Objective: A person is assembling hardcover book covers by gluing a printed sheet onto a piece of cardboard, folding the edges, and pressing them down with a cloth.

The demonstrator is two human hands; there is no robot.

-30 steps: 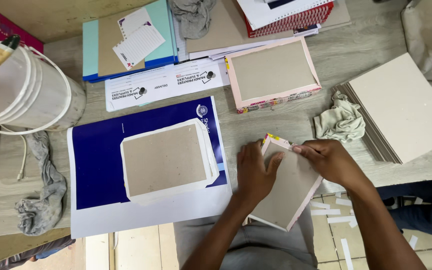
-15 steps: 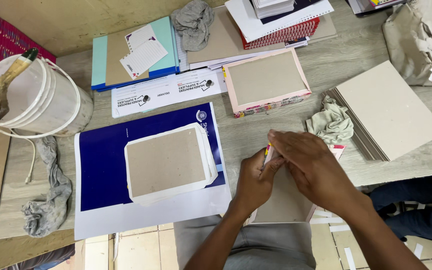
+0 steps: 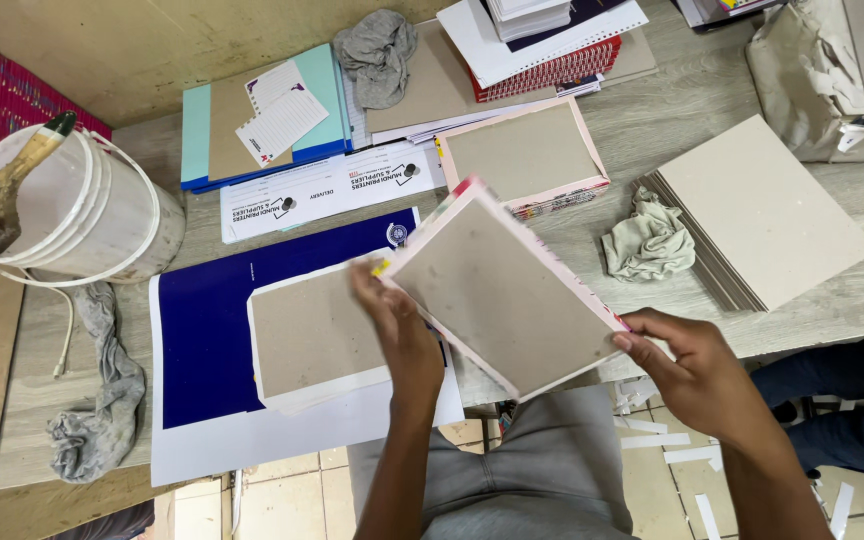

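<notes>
1. The left hand [image 3: 400,335] and right hand [image 3: 697,368] hold a pad with a grey board back [image 3: 505,290] tilted above the table [image 3: 652,130].
2. Left fingers pinch its left corner; their tips are hidden behind it.
3. Right fingers curl round its lower right edge.
4. Beneath lies another board-backed pad [image 3: 312,335] on a blue sheet [image 3: 207,330], partly covered.

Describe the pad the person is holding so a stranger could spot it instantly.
Start at the white bucket on the left of the wooden table, then move right past the blue sheet. The pad is lifted off the table, tilted, between the left hand and the right hand. Unlike the similar grey-backed pads lying flat, it is the only one held up.
</notes>
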